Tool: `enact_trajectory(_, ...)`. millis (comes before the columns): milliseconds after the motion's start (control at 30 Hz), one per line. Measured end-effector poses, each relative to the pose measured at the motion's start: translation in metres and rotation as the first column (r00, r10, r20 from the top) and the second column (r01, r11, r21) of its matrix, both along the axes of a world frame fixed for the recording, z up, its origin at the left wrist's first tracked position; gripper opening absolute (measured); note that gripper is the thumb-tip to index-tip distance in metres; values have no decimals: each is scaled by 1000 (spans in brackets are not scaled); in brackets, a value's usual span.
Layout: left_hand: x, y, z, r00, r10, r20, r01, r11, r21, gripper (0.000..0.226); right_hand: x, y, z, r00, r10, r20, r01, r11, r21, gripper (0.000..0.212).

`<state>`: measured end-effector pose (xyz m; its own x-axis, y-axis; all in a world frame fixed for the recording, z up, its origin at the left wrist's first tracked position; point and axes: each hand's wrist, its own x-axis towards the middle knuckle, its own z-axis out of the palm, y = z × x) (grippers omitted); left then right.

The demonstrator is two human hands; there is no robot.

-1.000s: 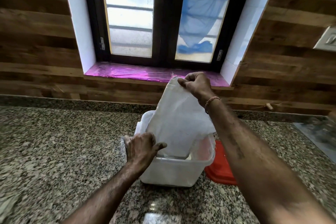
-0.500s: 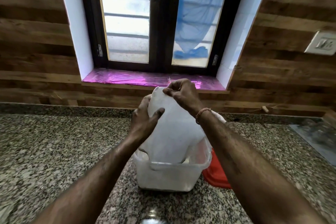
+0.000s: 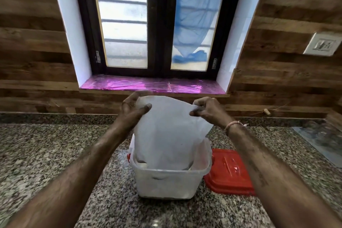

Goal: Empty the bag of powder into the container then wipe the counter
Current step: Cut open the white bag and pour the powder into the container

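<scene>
Holding a white bag [image 3: 172,135] upended over a tub [image 3: 168,181], a person stands at a granite counter [image 3: 46,153]; the left hand [image 3: 132,112] grips the bag's upper left corner, thumb in front and fingers wrapped behind; the right hand [image 3: 207,110] pinches the upper right corner between thumb and curled fingers, a thin band [image 3: 234,126] at that wrist. The bag's lower end sits inside the tub's open top, reaching below the rim; whether powder is falling cannot be told from this angle. The tub, translucent white, rests on the counter near its middle; a red lid [image 3: 229,172] lies flat just beside it on the right, partly hidden by the right forearm. Behind, a dark-framed window [image 3: 159,24] rises above a sill [image 3: 151,86] covered in shiny pink film; a wall switch [image 3: 323,46] is mounted on the wood panelling at right.
</scene>
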<state>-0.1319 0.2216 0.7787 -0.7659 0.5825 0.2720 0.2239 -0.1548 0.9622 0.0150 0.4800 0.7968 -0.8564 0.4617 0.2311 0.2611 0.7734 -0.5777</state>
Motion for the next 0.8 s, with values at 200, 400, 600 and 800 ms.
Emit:
enact_trajectory(200,-7,2,14,979,135,-151,-132,991,32,17,13,18,3,997,-57,53,51,992,117,22)
enact_trajectory(400,-9,8,17,938,300,-176,-289,953,87,22,35,53,-11,971,-172,-169,166,985,-50,21)
enact_trajectory(600,-10,20,20,916,399,-40,-387,907,166,26,32,48,-20,825,-215,-523,-148,810,-567,14)
enact_trajectory(800,-12,22,16,913,407,-2,-402,901,161,32,22,36,-61,929,-198,-313,-81,716,-693,30)
